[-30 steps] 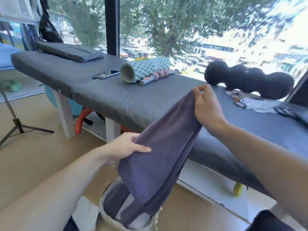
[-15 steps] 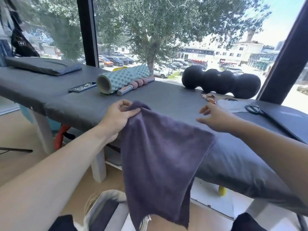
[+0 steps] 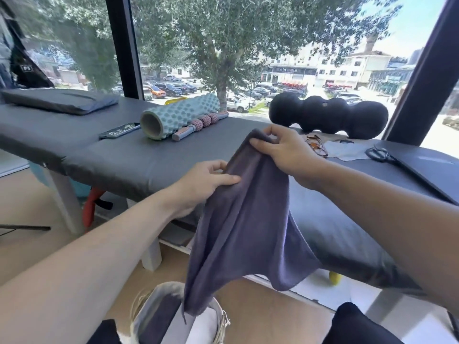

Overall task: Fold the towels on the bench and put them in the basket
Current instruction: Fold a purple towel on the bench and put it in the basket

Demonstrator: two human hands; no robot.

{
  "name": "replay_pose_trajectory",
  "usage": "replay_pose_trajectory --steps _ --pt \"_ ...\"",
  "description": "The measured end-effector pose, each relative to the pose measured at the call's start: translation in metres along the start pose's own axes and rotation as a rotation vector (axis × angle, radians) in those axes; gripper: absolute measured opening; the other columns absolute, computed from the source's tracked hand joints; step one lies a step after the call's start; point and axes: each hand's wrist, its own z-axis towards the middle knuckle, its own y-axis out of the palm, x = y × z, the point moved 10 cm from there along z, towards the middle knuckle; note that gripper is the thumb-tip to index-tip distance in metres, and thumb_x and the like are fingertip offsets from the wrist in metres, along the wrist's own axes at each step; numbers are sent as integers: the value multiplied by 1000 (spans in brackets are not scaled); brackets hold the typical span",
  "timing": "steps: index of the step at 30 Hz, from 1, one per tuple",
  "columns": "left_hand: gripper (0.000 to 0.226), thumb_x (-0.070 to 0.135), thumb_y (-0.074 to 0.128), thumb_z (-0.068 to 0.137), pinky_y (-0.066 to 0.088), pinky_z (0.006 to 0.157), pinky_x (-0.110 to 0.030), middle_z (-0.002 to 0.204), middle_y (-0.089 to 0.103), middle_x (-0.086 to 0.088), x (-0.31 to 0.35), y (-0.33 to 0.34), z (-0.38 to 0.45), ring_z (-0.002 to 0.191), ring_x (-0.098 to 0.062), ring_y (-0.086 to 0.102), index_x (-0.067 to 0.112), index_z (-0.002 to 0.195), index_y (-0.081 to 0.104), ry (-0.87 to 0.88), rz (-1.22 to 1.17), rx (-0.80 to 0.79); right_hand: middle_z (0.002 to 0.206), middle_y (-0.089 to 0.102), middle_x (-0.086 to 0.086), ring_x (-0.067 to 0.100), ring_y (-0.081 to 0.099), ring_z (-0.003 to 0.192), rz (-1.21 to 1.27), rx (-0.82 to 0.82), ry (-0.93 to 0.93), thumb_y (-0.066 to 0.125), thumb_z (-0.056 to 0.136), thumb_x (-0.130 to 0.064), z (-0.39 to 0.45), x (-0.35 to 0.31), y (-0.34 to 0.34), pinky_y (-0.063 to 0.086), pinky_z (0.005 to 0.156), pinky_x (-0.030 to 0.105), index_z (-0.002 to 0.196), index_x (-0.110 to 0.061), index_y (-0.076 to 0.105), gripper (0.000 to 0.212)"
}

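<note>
Both forearms reach forward over the counter's [image 3: 139, 165] near edge, the right hand [image 3: 285, 151] raised with fingers pinching the purple towel's [image 3: 246, 227] top corner, the left hand [image 3: 203, 181] lower, gripping its edge, the cloth hanging down above the basket [image 3: 221, 316].

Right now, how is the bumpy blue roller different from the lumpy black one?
The pale blue hollow foam roller is a straight tube covered in small bumps, with an open end facing the camera. The black foam roller is smooth, shaped like several balls joined in a row, and shows no hole. The black one looks longer. Both lie on the grey padded bench by the window.
</note>
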Motion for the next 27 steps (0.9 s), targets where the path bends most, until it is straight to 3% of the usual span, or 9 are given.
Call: replay_pose_trajectory --steps 2,6,10,13,16,18,20,22,27 --pt "21 -8 57 82 50 58 -21 88 66 -12 -23 -3 -8 75 -21 61 4 97 66 -42 23 -36 78 64 -3 12 57 70 -46 137 10 71 91 -35 3 1 -26 46 66 29 87 -20 65 16" --pt "19 1 49 61 29 52 -25 66 57 -3 -57 -24 -20 61 -16 44 16 68 58 -77 324 -53 79 62 -5 11 54 74 -181 281 72 73 88 -38 9 15 -79 43 64 26 87 -20 67 19" --pt "21 -2 47 58 28 45 -21 63 53 -6 -71 -31 -32 52 -13 39 14 68 57 -153 388 -137 89 68 -5 12 59 82 -286 309 147 74 87 -37 12 38 -116 48 72 25 93 -15 72 22" --pt "17 5 51 54 18 54 -34 67 43 -10 -99 -32 -41 59 -21 27 9 68 59 -331 340 -225 92 70 -1 17 62 88 -356 398 160 74 88 -37 7 46 -143 50 78 32 87 -19 71 18" --pt "28 15 60 68 34 68 -35 83 56 -16 -107 -35 -42 71 -27 46 -9 82 61 -419 87 -111 91 67 1 17 59 86 -425 361 223 71 92 -29 1 60 -159 45 76 29 91 -11 71 18" --pt "31 29 63 85 47 68 -32 81 67 -17 -98 -40 -41 69 -25 62 -1 77 69 -432 2 -46 90 63 6 17 54 78 -522 293 309 65 95 -25 -5 77 -170 43 69 31 93 -8 68 17" --pt "45 46 72 86 57 86 -38 100 76 -16 -82 -39 -41 90 -31 73 4 99 78 -449 150 -178 90 61 12 25 54 80 -626 253 385 57 99 -23 -11 91 -185 42 72 33 90 -4 63 22" --pt "49 43 86 73 56 96 -49 105 76 -17 -70 -47 -43 100 -35 73 5 104 78 -476 421 -288 91 57 15 27 51 87 -668 256 454 51 101 -22 -18 103 -204 41 77 33 89 -6 59 22" --pt "28 36 87 75 61 83 -48 93 79 -10 -34 -92 -19 91 -32 75 15 93 82 -462 734 -184 86 55 15 28 50 86 -726 322 600 52 99 -15 -31 135 -253 44 72 35 83 -7 56 19"
